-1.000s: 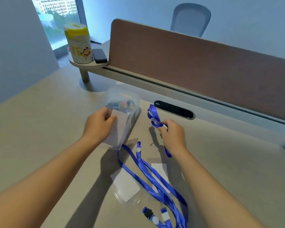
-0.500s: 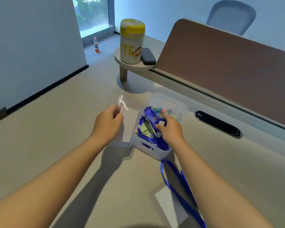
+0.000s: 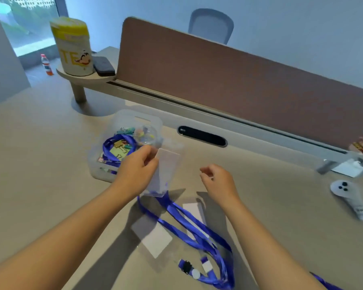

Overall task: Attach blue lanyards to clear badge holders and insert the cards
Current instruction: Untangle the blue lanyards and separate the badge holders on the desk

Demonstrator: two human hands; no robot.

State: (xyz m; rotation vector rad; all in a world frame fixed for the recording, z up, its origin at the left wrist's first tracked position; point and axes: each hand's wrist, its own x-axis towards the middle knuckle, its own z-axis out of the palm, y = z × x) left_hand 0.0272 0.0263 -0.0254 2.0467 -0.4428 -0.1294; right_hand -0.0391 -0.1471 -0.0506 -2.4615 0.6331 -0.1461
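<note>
The desk (image 3: 50, 164) is carrying a clear bin (image 3: 105, 170) near its middle. Just in front of the bin, blue lanyards (image 3: 197, 231) are lying in a tangle, overlapping two badge holders (image 3: 153, 239) with white cards. A white controller (image 3: 350, 197) is lying at the right edge. A raised shelf (image 3: 65, 73) at the back left is bearing a yellow-lidded canister (image 3: 73, 45) and, just beside it, a dark case (image 3: 103, 65).
</note>
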